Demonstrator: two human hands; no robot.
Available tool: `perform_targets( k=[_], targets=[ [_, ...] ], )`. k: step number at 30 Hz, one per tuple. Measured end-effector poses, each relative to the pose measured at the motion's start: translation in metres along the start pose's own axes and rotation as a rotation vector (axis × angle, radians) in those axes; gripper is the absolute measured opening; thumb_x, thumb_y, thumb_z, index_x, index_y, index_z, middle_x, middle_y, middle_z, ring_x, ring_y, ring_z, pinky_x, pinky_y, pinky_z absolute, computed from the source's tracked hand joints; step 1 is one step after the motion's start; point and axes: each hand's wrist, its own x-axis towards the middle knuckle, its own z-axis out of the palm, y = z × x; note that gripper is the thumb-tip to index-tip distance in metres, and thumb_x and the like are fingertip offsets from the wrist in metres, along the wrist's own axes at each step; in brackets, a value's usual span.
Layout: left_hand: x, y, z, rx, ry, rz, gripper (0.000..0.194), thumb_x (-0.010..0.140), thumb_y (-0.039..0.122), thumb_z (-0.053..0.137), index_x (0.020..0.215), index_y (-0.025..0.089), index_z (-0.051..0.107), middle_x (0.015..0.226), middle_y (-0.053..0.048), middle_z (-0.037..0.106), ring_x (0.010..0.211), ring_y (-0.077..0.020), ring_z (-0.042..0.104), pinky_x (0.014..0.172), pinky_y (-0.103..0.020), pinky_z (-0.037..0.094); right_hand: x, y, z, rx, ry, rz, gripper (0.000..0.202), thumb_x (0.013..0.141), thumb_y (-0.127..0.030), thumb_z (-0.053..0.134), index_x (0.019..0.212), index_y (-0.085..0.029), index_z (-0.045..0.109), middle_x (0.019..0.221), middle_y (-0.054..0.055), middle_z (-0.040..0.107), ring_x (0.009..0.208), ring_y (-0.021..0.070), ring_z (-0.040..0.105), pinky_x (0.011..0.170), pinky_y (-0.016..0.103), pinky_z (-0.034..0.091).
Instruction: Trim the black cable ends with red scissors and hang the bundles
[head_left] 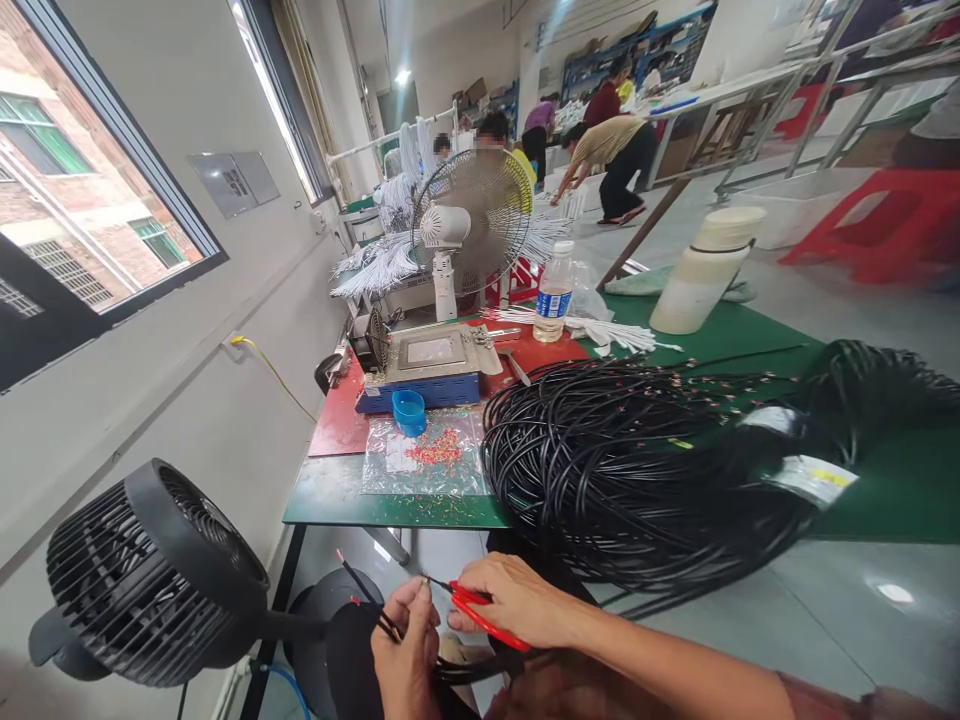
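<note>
a green table (322, 504) bears a heap of black cables (592, 470). before its near edge, the right hand (517, 600), forearm slanting in, closes its fingers around red-handled snips (489, 622); the left hand (406, 640), thumb and forefinger together, grips cable ends (366, 588). on the table, a bottle (552, 300) has a blue label, unreadable.

A black fan (161, 580) is seen at lower left; a yellow cord (277, 378) is plugged into the wall (247, 260) above it.
</note>
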Motion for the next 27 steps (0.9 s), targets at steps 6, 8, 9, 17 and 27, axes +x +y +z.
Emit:
perform_targets(
  k=[6,8,9,17,27],
  targets=[
    [0.004,-0.005,-0.002,0.04,0.037,0.027,0.043,0.055,0.043,0.074,0.082,0.012,0.064,0.047,0.007,0.048,0.039,-0.001,0.031,0.04,-0.018,0.02,0.001,-0.003,0.001,-0.1,-0.008,0.013,0.058,0.081,-0.066,0.038,0.056,-0.016,0.052,0.052,-0.002,0.041,0.051,0.0092,0.026,0.051,0.023,0.018],
    [0.005,-0.004,-0.002,0.048,0.044,0.028,0.045,0.053,0.044,0.074,0.082,0.011,0.063,0.046,0.006,0.048,0.04,-0.0012,0.032,0.04,-0.018,0.02,0.001,-0.003,0.002,-0.132,0.002,-0.005,0.057,0.082,-0.065,0.037,0.06,-0.016,0.055,0.054,-0.001,0.046,0.052,0.0098,0.028,0.051,0.024,0.018],
    [0.005,-0.004,-0.002,0.055,0.052,0.032,0.046,0.053,0.044,0.074,0.082,0.011,0.063,0.046,0.006,0.048,0.039,-0.0012,0.032,0.04,-0.018,0.02,0.002,-0.003,0.002,-0.146,0.013,-0.021,0.056,0.083,-0.064,0.037,0.061,-0.016,0.056,0.056,0.0,0.048,0.053,0.0101,0.028,0.051,0.024,0.018],
    [0.009,-0.008,-0.006,0.101,0.07,0.063,0.047,0.052,0.045,0.075,0.083,0.01,0.064,0.046,0.006,0.05,0.039,-0.0012,0.032,0.04,-0.018,0.021,0.008,0.003,0.009,-0.12,0.049,0.024,0.046,0.078,-0.049,0.053,0.049,-0.015,0.047,0.046,-0.004,0.037,0.049,0.008,0.018,0.049,0.025,0.015],
    [-0.002,-0.002,0.0,-0.061,-0.041,-0.076,0.046,0.047,0.038,0.079,0.083,0.014,0.065,0.054,0.004,0.056,0.044,-0.0027,0.042,0.043,-0.018,0.031,0.023,0.0,0.013,0.884,-0.014,0.152,0.047,0.068,-0.061,0.059,0.059,-0.015,0.054,0.04,-0.007,0.039,0.034,0.0056,0.031,0.037,0.02,0.023]
  ],
)
